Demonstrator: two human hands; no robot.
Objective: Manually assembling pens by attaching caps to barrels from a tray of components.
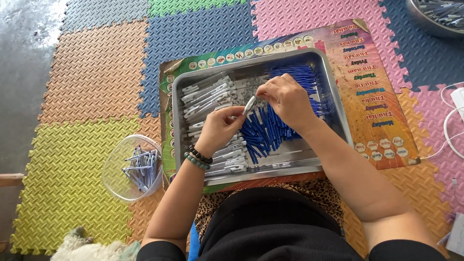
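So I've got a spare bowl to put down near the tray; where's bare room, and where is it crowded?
Bare mat lies left of the tray, above the clear bowl. Inside the tray, only the front right corner strip is bare; white barrels, blue pieces and both hands fill the rest. The right side has cables.

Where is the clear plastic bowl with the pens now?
In the head view, the clear plastic bowl sits on the foam mat, left of the metal tray and beside the left hand's forearm.
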